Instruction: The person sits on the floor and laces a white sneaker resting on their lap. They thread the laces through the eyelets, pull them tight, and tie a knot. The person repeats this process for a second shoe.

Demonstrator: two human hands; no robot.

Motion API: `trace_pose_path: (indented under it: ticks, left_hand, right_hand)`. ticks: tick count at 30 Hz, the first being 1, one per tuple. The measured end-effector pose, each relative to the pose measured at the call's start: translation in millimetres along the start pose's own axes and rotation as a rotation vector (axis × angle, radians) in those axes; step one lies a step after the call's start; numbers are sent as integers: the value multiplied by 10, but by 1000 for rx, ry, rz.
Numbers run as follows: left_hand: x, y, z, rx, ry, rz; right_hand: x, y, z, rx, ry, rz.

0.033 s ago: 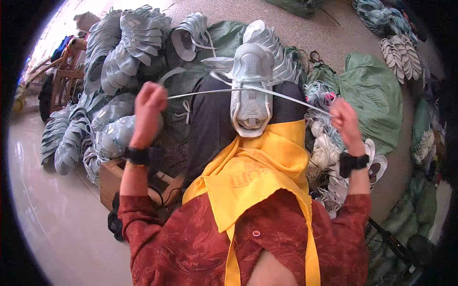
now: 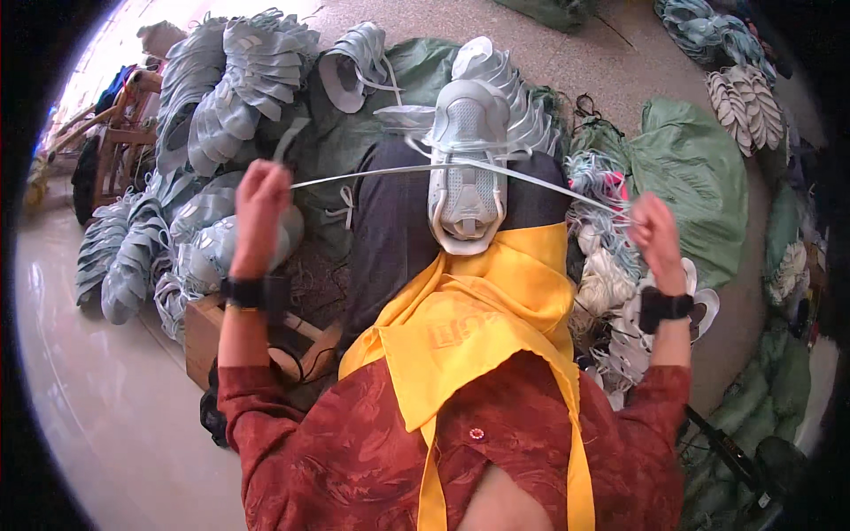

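A pale blue-grey shoe upper (image 2: 467,199) lies between my thighs, its heel end toward me and its toe end away. A pale flat shoelace (image 2: 372,173) crosses over its middle and stretches out to both sides. My left hand (image 2: 261,217) is closed on the lace's left part, with a loose end sticking up above the fingers. My right hand (image 2: 655,234) is closed on the right part, which slopes down from the upper. Both hands are well off the upper, with the lace nearly straight. More lace runs across the upper nearer its toe end.
Stacked shoe uppers (image 2: 252,88) fill the left side, and another row (image 2: 513,97) lies beyond my knees. Green sacks (image 2: 691,186) lie at the right, beside bundled laces (image 2: 602,279). A wooden box (image 2: 205,341) stands near my left elbow. A yellow apron (image 2: 487,310) covers my lap.
My hands have moved slightly farther apart, the left one going left and the right one right. The lace between them is drawn longer. The shoe upper stays in place.
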State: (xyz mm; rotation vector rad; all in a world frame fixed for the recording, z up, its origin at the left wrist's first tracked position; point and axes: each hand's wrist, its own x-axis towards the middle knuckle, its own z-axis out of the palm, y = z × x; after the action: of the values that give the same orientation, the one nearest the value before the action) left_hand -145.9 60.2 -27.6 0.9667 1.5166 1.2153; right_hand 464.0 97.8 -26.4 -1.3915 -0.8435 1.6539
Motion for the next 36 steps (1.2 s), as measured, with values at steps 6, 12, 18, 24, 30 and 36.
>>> trace_pose_path:
  ticks: [6,12,18,24,30,36]
  left_hand:
    - [-113,-252,-889,-193,59,-183]
    - [-75,-222,-1132,-237,160,-182]
    - [-105,-458,-1923,-417,351,-189]
    - [-207,-413,-2085,-213,241,-263]
    - [-163,-231,-1416,416,113,-303]
    - [-70,-4,-10,575,-33,217]
  right_hand:
    - [-450,67,-1230,159,217,-47]
    - [-623,251,-2019,326,378,-71]
    - [-721,457,-2642,386,552,-116]
    - [-491,390,-2140,59,370,-66]
    - [17,156,-582,-682,91,89]
    - [182,53,1262,-523,-142,-236]
